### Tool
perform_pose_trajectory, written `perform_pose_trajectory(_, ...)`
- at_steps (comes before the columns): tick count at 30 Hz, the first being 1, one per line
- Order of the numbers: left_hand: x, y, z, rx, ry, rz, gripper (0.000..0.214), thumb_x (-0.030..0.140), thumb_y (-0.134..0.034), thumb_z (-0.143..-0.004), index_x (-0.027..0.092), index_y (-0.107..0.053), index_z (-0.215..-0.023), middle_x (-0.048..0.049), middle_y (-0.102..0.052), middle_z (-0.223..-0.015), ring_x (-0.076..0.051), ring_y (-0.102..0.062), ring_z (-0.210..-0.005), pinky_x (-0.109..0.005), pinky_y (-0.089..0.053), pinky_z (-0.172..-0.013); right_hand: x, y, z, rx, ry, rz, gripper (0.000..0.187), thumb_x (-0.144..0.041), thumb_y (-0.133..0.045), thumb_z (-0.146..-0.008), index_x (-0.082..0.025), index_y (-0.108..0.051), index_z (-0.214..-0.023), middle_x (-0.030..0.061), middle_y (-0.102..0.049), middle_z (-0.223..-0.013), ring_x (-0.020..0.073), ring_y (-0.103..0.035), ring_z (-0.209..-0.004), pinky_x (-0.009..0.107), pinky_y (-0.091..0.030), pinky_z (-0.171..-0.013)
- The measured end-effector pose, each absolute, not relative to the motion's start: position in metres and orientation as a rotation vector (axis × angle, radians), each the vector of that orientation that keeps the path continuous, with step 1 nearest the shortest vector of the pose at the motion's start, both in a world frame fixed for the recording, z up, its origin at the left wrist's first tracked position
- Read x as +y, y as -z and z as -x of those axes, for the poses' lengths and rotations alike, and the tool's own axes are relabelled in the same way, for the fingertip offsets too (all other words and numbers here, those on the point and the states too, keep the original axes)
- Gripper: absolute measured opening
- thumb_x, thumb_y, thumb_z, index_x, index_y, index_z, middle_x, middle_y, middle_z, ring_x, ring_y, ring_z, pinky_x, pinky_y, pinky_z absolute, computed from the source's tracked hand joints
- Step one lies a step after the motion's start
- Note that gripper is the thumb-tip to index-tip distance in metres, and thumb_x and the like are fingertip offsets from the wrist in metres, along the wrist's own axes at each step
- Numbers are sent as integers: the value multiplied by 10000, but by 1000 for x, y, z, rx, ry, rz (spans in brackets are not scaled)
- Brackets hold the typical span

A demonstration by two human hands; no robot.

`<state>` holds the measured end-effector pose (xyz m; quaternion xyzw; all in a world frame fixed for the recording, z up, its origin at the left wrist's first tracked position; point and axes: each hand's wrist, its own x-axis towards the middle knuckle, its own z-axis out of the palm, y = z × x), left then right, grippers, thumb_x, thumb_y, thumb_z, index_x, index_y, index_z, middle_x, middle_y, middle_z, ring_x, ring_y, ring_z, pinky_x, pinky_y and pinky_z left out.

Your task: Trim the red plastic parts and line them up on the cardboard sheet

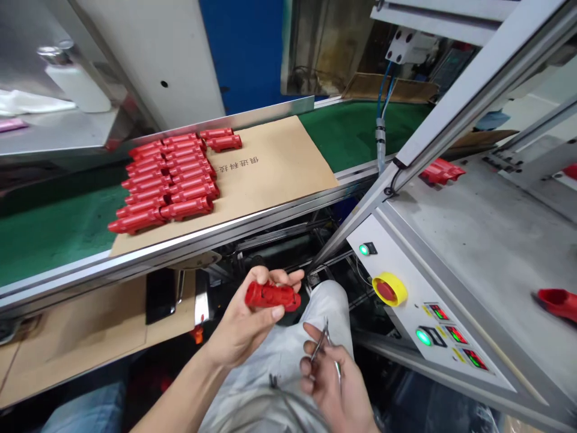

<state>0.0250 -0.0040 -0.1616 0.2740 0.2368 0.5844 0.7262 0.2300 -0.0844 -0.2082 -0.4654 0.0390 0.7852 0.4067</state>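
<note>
**Left hand [238, 328] holds a red plastic piece [271, 296], right hand [331, 379] pinches tweezers [321, 344]**

On my feed from the head camera, the left hand is curled around the red plastic piece, which sits between thumb and fingers above the person's white trousers [324, 313]. The right hand is just below and to the right, with thumb and fingers pressed together on the tweezers. Their tips point up toward the piece and lie near it, though they don't appear to touch it.

Past the hands, a green conveyor belt [360, 135] carries a brown paper sheet [279, 174] printed with Chinese characters. Rows of matching red pieces [166, 180] are lined up side by side on the sheet. Below the belt's metal edge, a second brown sheet [90, 337] lies under a black phone [160, 294].

To the right, a white control panel [396, 252] has a red stop button [386, 290] in a yellow ring, green lights and small digital readouts. Beyond it, a few more red pieces [442, 171] lie on a steel table [473, 240].
</note>
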Motion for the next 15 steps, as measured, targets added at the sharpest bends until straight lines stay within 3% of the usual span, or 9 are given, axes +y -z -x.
perform_pose_trajectory(4,-12,167,-27,548,-1386,-848,381,-7,-721,-971,231,-429,-910,-43,-590,-1427,-376,-368,-1669,-643,-340,-1371,-73,187,-247,-921,-1536,1453,481,-416,-784,-905,-198,-765,-1333,48,-740,-930,186,-680,-787,297,-543,-684)
perform_pose_trajectory(7,-19,169,-29,563,-1432,-1086,370,-50,-674,-978,217,-434,-891,-56,-518,-1475,-375,-428,-1639,-569,-407,-1360,-58,163,-253,-1539,-1028,1483,408,-297,-663,-991,-207,-742,-1381,103,-797,-1079,222,-763,-894,346,-631,-817)
perform_pose_trajectory(11,-25,164,-33,608,-1479,-1370,388,-113,-591,-975,205,-413,-842,-60,-484,-1427,-324,-540,-1564,-456,-503,-1305,-41,132,-249,-1915,-434,1295,502,-113,-599,-977,-185,-659,-1470,99,-798,-1082,218,-769,-913,367,-658,-820)
perform_pose_trajectory(15,-30,161,-36,646,-1537,-1545,384,-147,-568,-947,199,-453,-827,-64,-507,-1394,-302,-578,-1525,-439,-561,-1252,-34,120,-241,-2042,-209,1207,574,-61,-622,-932,-122,-623,-1503,117,-784,-1036,256,-733,-901,422,-664,-774)
